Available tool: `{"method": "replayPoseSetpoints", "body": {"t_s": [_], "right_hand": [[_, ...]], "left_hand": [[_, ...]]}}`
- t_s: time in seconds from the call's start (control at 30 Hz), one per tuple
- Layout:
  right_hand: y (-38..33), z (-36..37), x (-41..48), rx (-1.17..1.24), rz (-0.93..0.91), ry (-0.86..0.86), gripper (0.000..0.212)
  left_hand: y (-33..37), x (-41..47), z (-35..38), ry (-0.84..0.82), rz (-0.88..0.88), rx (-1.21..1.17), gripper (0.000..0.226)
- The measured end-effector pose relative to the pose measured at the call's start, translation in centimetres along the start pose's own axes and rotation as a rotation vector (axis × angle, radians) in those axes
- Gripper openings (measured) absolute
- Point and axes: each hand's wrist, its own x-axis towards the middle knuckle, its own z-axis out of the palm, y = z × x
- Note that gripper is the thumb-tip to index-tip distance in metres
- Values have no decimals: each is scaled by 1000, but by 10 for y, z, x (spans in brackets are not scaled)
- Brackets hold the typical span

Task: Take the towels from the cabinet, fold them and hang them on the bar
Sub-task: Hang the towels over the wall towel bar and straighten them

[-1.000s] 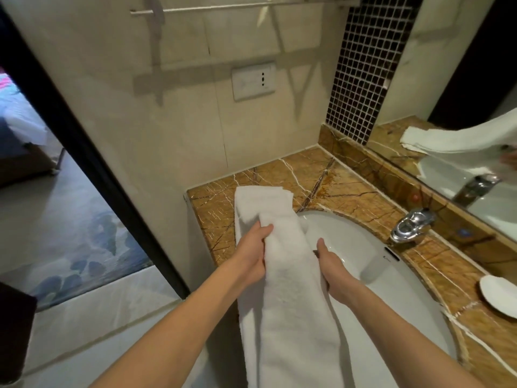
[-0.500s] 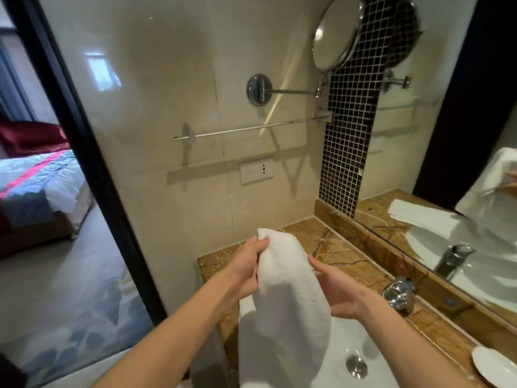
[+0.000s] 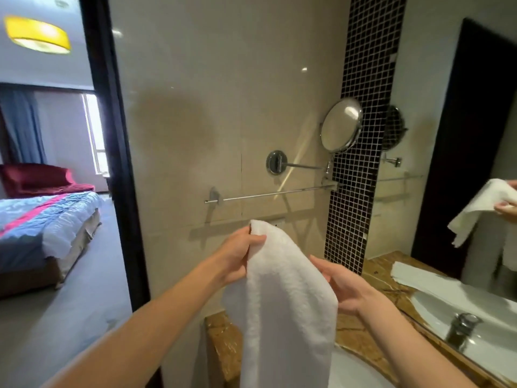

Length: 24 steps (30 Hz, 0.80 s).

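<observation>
A long folded white towel (image 3: 285,298) hangs in the air in front of me, draped down past the counter edge. My left hand (image 3: 237,256) pinches its upper left edge. My right hand (image 3: 341,287) holds its right side, palm under the cloth. The chrome towel bar (image 3: 274,194) runs along the beige wall just above and behind the towel's top, bare, with nothing on it. The cabinet is out of view.
A round swivel mirror (image 3: 340,125) on an arm sticks out above the bar's right end. Below are the marble counter (image 3: 358,340) and white sink (image 3: 355,373). The wall mirror (image 3: 458,191) is at right, the dark door frame (image 3: 117,163) at left.
Both hands have lifted the towel off the counter and up towards the bar. My view has tilted upward, so the bar now sits mid-frame.
</observation>
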Motion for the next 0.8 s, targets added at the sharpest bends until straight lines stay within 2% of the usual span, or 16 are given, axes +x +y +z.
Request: {"method": "replayPoseSetpoints", "body": {"t_s": [0.07, 0.2, 0.3, 0.43, 0.5, 0.57, 0.7, 0.8], "right_hand": [[-11, 19, 4, -110, -100, -1, 46], [-49, 66, 8, -226, -287, 133, 50], [-83, 101, 7, -271, -377, 185, 38], [-126, 142, 7, -336, -442, 274, 30], [-143, 158, 9, -314, -495, 359, 26], [-157, 169, 12, -316, -555, 433, 32], [-184, 181, 22, -455, -691, 663, 24], [-210, 184, 33, -479, -799, 716, 19]], "left_hand": [[18, -1, -9, -2, 35, 65, 21], [58, -1, -33, 40, 102, 164, 23], [93, -1, -49, 104, 183, 275, 20], [140, 2, -58, 72, 248, 343, 19], [161, 6, -59, 82, 256, 376, 22], [177, 12, -58, 102, 274, 401, 19], [210, 29, -54, 144, 341, 462, 15], [236, 47, -51, 162, 377, 469, 6]]}}
